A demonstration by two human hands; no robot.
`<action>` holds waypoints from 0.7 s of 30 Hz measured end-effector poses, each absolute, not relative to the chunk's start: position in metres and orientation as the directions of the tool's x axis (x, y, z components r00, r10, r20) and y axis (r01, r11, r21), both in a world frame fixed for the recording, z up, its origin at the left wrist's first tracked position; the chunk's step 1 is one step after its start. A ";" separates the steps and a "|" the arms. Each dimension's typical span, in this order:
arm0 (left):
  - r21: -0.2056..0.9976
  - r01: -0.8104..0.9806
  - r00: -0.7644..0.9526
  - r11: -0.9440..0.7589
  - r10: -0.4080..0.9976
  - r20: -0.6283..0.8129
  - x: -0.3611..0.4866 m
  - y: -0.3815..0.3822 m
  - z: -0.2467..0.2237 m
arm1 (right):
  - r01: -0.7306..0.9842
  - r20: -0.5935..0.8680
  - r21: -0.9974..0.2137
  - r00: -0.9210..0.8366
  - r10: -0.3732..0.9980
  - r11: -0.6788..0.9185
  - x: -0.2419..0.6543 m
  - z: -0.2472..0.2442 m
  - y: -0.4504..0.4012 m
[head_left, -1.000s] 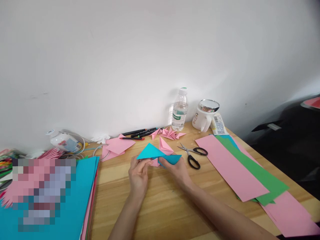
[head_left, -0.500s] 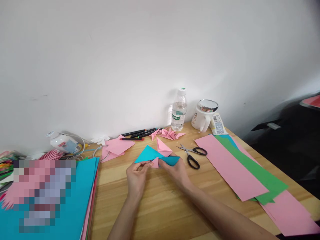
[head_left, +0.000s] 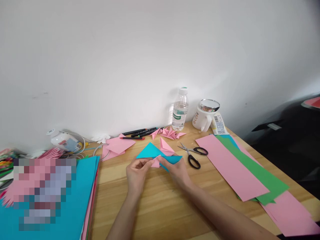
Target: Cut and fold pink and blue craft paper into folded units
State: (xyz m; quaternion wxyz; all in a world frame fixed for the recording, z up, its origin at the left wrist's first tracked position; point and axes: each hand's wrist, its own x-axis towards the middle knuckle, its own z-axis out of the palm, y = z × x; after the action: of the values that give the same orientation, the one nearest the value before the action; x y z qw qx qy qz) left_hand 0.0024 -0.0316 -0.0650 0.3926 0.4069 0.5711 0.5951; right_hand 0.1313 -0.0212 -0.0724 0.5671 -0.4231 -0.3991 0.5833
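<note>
My left hand (head_left: pixel 137 171) is closed, its thumb and fingers pinching the left side of a small folded pink paper (head_left: pixel 156 162). From the other side, my right hand (head_left: pixel 177 169) grips a blue folded paper (head_left: pixel 172 159), with its thumb against the pink piece. Behind my fingers lies a blue paper triangle (head_left: pixel 150 150); whether it joins the blue part in my right hand is hidden. A pink folded paper (head_left: pixel 166 147) stands just beyond, near the blue pieces. Black-handled scissors (head_left: pixel 192 154) lie open to the right of my right hand.
Pink strips (head_left: pixel 230 166) and green strips (head_left: pixel 252 163) of paper cover the right side. A water bottle (head_left: pixel 180 111) and a white mug (head_left: pixel 203 116) stand by the wall, near pens (head_left: pixel 143 132) and pink folded pieces (head_left: pixel 170 133). Blue sheets (head_left: pixel 87 186) lie left.
Both hands have shifted slightly right with the papers. The small pink piece is tilted more, and more blue shows below my right thumb.
</note>
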 end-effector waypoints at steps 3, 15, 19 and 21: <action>0.980 -0.198 -0.291 0.014 0.954 -0.072 0.004 -0.032 -0.065 | -0.407 -0.060 -0.912 -0.001 0.998 -0.056 0.131 -0.073 -0.020; 0.996 -0.056 -0.238 -0.076 0.969 0.060 0.002 -0.035 -0.069 | -0.479 -0.120 -0.870 -0.017 0.993 -0.113 0.133 -0.064 -0.022; 0.995 -0.082 -0.243 -0.050 0.970 0.028 0.006 -0.035 -0.070 | -0.498 -0.157 -0.859 0.032 0.987 -0.120 0.132 -0.069 -0.022; 0.986 -0.165 -0.227 0.009 0.973 -0.047 0.009 -0.035 -0.070 | -0.506 -0.145 -0.857 0.059 0.988 -0.095 0.131 -0.072 -0.022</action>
State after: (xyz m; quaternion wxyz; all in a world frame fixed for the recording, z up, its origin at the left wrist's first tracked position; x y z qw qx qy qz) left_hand 0.0092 -0.0352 -0.0702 0.4848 0.3890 0.5189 0.5868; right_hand 0.1313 -0.0217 -0.0721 0.6038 -0.4064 -0.2963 0.6184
